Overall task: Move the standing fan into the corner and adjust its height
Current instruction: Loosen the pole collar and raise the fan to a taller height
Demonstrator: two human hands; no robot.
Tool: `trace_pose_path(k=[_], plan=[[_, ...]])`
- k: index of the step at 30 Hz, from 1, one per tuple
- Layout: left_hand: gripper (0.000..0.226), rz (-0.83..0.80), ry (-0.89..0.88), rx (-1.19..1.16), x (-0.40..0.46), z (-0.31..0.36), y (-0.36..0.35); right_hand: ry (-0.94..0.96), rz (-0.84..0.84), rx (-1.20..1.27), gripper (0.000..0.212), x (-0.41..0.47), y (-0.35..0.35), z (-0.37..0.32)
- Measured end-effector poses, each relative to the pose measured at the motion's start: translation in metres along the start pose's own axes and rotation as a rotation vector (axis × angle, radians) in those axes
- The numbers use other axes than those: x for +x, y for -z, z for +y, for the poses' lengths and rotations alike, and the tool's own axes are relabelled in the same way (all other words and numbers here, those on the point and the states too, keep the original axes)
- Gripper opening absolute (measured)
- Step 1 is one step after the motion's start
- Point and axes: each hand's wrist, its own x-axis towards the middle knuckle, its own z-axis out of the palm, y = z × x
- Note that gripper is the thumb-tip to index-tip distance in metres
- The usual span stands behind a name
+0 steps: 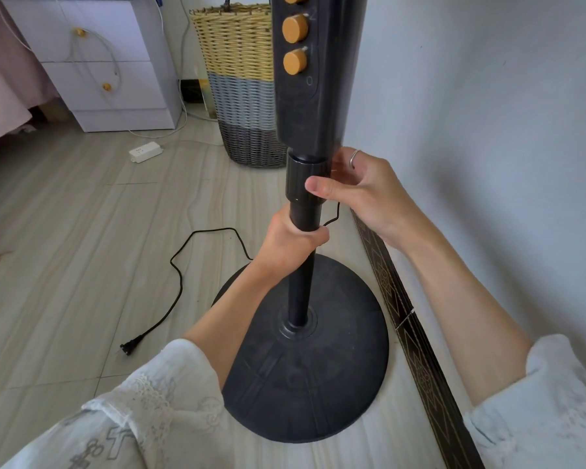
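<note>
Your black standing fan [313, 106] stands upright on the pale tiled floor [65, 231], right beside the grey wall [487, 113], its round black base [305, 377] nearly against the dark patterned skirting strip [416, 333]. Your left hand [290, 240] is curled tight around the thin black lower pole [301, 286], just below the thicker sleeve. Directly above that grip, your right hand [362, 194] wraps the black height-adjusting collar [305, 177], thumb across its front and fingers reaching round the back (a ring shows on one finger). Above your right hand rises the wide black control column with three round orange buttons [295, 62], marked 1 and 2 with a 0 beneath the lowest.

To the left of your lower grip, the fan's black power cord [180, 282] loops over the floor and ends in an unplugged plug [131, 345]. Beyond the column, behind your upper grip, stands a tall woven basket in tan, grey-blue and dark grey bands [241, 86]. Farther left lie a white power strip [144, 152] and a white two-drawer cabinet with small orange knobs [99, 69], white cables trailing across its front.
</note>
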Motion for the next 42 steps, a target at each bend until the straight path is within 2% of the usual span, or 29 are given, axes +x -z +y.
trace_pose_path(k=[2, 3, 6, 8, 10, 11, 14, 16, 18, 22, 25, 27, 29, 30, 32, 34, 36, 42], plan=[[0.013, -0.006, -0.001, -0.004, 0.000, 0.000, 0.000, -0.008, -0.021, 0.018, 0.029, -0.001, -0.003, 0.000], [0.013, -0.016, -0.011, -0.010, 0.000, 0.001, 0.000, -0.011, 0.008, 0.005, 0.037, -0.002, -0.008, 0.001], [0.020, -0.038, -0.067, -0.029, -0.002, 0.003, -0.001, -0.004, 0.294, -0.088, 0.063, -0.001, -0.032, -0.001], [0.020, -0.047, -0.097, -0.036, -0.004, 0.005, 0.000, 0.012, 0.452, -0.142, 0.060, -0.002, -0.044, -0.002], [0.016, -0.050, -0.085, -0.034, -0.004, 0.004, 0.000, 0.025, 0.496, -0.163, 0.051, -0.002, -0.044, -0.002], [0.012, -0.044, -0.066, -0.036, -0.003, 0.002, 0.000, 0.027, 0.485, -0.152, 0.047, -0.003, -0.041, -0.002], [0.025, -0.019, -0.006, -0.043, -0.001, 0.002, 0.000, 0.028, 0.413, -0.092, 0.038, -0.004, -0.033, -0.001], [0.024, -0.007, 0.006, -0.028, 0.000, 0.001, -0.001, 0.015, 0.347, -0.041, 0.037, -0.004, -0.027, 0.001], [0.015, 0.000, 0.015, -0.014, 0.000, 0.002, 0.000, -0.002, 0.229, 0.014, 0.038, -0.002, -0.019, 0.002], [0.015, 0.009, 0.007, -0.001, 0.000, -0.001, 0.000, -0.016, 0.027, 0.145, 0.027, 0.001, -0.004, 0.004], [0.018, 0.004, -0.023, -0.022, -0.001, 0.000, 0.000, -0.014, 0.000, 0.133, 0.029, -0.002, -0.012, 0.003], [0.020, -0.011, -0.098, -0.032, -0.001, 0.002, 0.000, -0.004, 0.102, 0.008, 0.045, -0.002, -0.026, -0.001], [0.017, -0.026, -0.153, -0.031, -0.003, 0.003, -0.001, -0.003, 0.296, -0.154, 0.061, 0.000, -0.042, -0.005], [0.011, -0.037, -0.150, -0.034, -0.004, 0.004, -0.001, -0.011, 0.393, -0.186, 0.060, 0.001, -0.048, -0.006], [0.015, -0.050, -0.141, -0.036, -0.006, 0.005, -0.001, -0.016, 0.496, -0.188, 0.051, 0.002, -0.052, -0.005], [0.018, -0.059, -0.114, -0.039, -0.004, 0.004, 0.001, 0.005, 0.438, -0.141, 0.038, 0.001, -0.044, -0.001], [0.020, -0.061, -0.052, -0.041, -0.002, 0.002, 0.002, 0.022, 0.257, -0.033, 0.029, 0.000, -0.030, 0.002], [0.017, -0.062, 0.002, 0.015, 0.001, -0.001, 0.004, 0.025, -0.151, 0.227, 0.028, 0.013, -0.003, 0.010]])
